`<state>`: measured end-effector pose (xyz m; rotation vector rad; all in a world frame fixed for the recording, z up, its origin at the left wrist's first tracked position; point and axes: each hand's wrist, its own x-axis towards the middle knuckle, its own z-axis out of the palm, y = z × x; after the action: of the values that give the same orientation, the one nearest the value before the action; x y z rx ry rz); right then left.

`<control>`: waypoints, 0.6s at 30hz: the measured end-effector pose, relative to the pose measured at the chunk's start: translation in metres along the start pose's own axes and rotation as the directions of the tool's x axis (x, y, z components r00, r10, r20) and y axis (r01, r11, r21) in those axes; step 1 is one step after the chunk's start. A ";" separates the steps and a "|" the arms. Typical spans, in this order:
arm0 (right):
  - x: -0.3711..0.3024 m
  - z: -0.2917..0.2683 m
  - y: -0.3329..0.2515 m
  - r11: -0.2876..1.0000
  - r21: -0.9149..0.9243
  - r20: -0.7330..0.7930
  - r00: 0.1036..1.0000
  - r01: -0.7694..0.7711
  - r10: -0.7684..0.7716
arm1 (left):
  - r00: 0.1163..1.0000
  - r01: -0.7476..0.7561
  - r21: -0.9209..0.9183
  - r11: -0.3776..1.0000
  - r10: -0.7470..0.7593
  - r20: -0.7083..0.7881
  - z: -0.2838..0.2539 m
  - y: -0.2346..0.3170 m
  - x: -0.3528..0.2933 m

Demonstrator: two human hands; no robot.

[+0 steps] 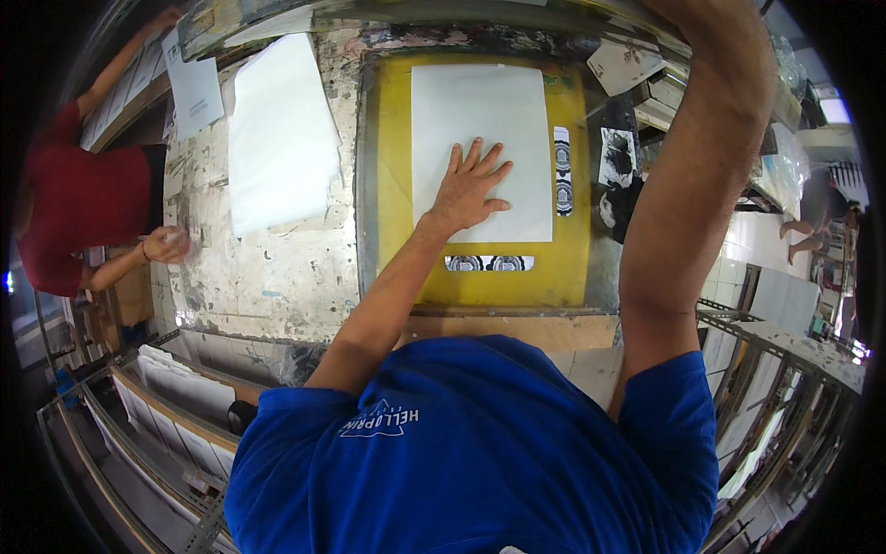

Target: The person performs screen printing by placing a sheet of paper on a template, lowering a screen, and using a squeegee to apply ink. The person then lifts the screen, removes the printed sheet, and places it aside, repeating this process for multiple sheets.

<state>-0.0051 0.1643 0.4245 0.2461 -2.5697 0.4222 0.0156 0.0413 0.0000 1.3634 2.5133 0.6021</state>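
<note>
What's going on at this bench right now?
The person in the blue shirt presses their left hand flat, fingers spread, on a white sheet lying on a yellow board. Their right arm reaches up past the top edge, so that hand is out of view. A stack of white sheets lies to the left, where another person in red works.

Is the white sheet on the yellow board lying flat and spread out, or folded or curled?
Spread flat. The white sheet lies unfolded on the yellow board, edges straight, with the left hand pressed palm-down on it.
</note>
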 end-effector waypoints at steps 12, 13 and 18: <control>-0.015 -0.006 0.026 0.948 0.278 0.031 0.985 0.156 -0.172 | 1.000 -0.026 -0.003 1.000 0.026 -0.001 0.009 0.017 -0.014; -0.016 -0.007 0.026 0.948 0.283 0.036 0.986 0.146 -0.163 | 1.000 -0.027 -0.007 1.000 0.027 -0.003 0.009 0.017 -0.014; -0.021 0.004 0.028 0.935 0.302 -0.054 0.983 0.185 -0.177 | 0.999 -0.037 0.009 0.999 0.037 -0.004 0.007 0.018 -0.016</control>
<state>0.0039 0.1908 0.4039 0.5796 -2.4204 0.7487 0.0403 0.0385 0.0020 1.4158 2.5026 0.6025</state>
